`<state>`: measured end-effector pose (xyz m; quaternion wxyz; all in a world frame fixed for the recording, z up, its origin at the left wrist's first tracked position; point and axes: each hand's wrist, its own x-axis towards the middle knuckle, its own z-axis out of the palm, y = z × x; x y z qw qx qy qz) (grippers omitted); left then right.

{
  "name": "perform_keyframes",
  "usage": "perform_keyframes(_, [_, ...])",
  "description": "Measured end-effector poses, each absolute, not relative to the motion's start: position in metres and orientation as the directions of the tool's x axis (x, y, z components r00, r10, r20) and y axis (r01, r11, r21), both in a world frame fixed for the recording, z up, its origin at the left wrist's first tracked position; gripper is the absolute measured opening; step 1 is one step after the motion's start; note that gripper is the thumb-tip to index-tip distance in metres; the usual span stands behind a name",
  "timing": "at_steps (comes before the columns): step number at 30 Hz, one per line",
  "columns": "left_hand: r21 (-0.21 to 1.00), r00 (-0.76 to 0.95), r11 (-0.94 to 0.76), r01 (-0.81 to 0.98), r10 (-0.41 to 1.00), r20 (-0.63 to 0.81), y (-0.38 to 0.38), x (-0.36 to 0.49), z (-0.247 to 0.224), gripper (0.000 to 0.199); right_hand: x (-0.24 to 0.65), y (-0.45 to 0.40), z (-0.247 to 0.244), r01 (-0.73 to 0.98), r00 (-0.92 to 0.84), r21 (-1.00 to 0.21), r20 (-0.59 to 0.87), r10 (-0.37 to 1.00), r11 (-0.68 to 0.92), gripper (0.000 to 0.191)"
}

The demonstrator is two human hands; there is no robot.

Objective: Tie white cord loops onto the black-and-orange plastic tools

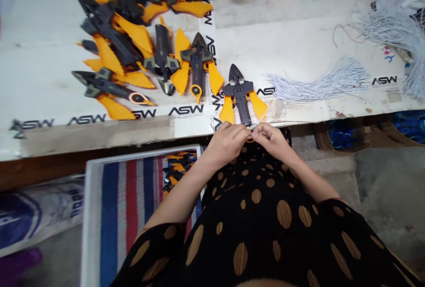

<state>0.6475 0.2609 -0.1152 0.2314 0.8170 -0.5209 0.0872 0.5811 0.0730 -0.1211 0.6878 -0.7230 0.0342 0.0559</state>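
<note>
A dark winged toy [241, 96] with a pointed nose and orange wings lies at the table's front edge, nose away from me. At its tail, my left hand [229, 143] is closed, its fingertips pinched around the tail end. My right hand [270, 138] meets it there, thumb and forefinger pinched on a thin white string [264, 118] that curves up by the right wing. Fingers hide most of the tail and the string's end. Just left of this toy lies a similar one [198, 63], with an orange loop at its tail.
More such toys [116, 41] are heaped at the back left. A bundle of white strings [322, 81] lies to the right, with a larger tangle [395, 25] beyond. Below the table edge, a striped woven sheet [128, 198] lines a white-rimmed container holding more toys; cardboard boxes [352, 141] stand right.
</note>
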Motion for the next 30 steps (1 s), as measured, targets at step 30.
perform_keyframes(30, [0.601, 0.916, -0.776, -0.192, 0.078, 0.393, 0.365, 0.592, -0.163, 0.061, 0.626, -0.014, -0.162, -0.148, 0.868, -0.643, 0.280, -0.410, -0.752, 0.021])
